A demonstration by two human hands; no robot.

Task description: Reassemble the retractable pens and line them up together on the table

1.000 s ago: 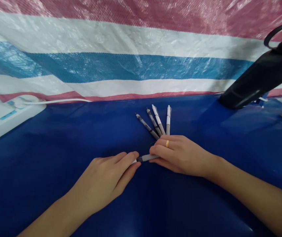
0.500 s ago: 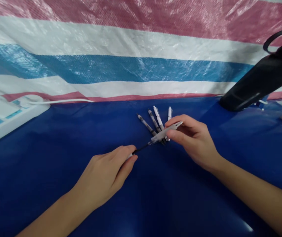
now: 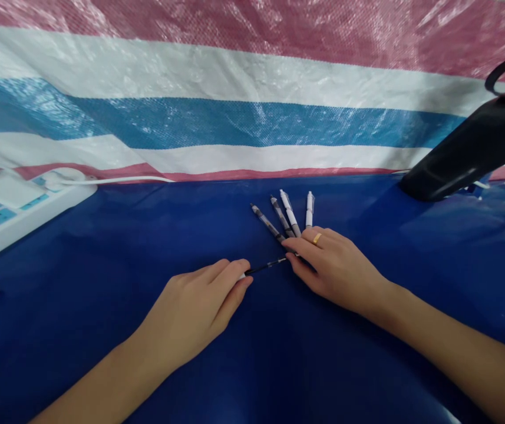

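My left hand (image 3: 205, 300) is closed on the white rear part of a pen (image 3: 242, 276); most of that part is hidden in the fingers. A thin dark pen refill (image 3: 266, 266) sticks out of it toward the right. At the refill's far end, the thumb and fingers of my right hand (image 3: 329, 268) are pinched together. Just beyond this hand several pens lie fanned out: a grey one (image 3: 266, 222), another grey one (image 3: 281, 215), a white one (image 3: 289, 211) and a white one (image 3: 309, 209) farther right. Their near ends are partly covered by my right hand.
A white power strip (image 3: 35, 221) with a plug and cable lies at the left on the blue table (image 3: 168, 229). At the right stands a black bottle (image 3: 468, 150) with a loop handle. Behind the table hangs a striped plastic sheet (image 3: 243, 123).
My right hand has come down and slightly left, turning palm down. The translucent pen barrel it held is out of sight, and more of the refill is bare. My left hand has barely moved.
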